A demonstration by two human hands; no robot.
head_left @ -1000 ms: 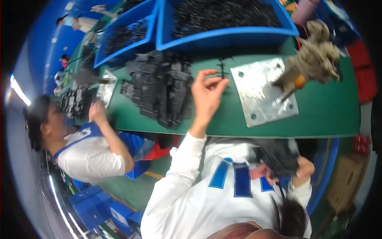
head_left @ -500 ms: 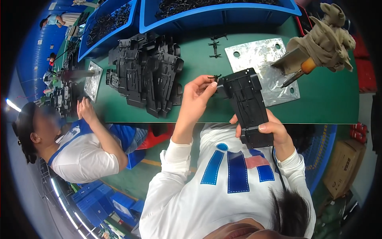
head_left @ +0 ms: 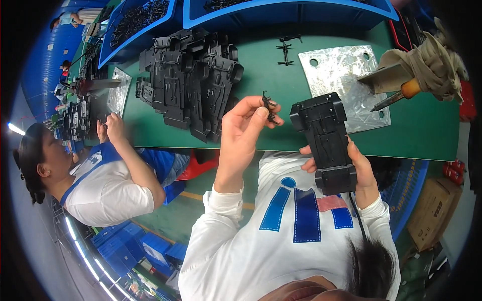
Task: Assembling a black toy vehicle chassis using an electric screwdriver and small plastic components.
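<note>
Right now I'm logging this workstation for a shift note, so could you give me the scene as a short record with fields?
Left hand: pinching a small black part between thumb and fingers
Right hand: gripping a long black piece
Held pieces: apart, not touching
Left on green table: pile of black pieces
Beyond hands: loose black parts
Right on table: silver plate with holes; orange-handled tool, tip over the plate
Far side: blue bins holding dark parts
Nearby: co-worker at left, in white top
</note>
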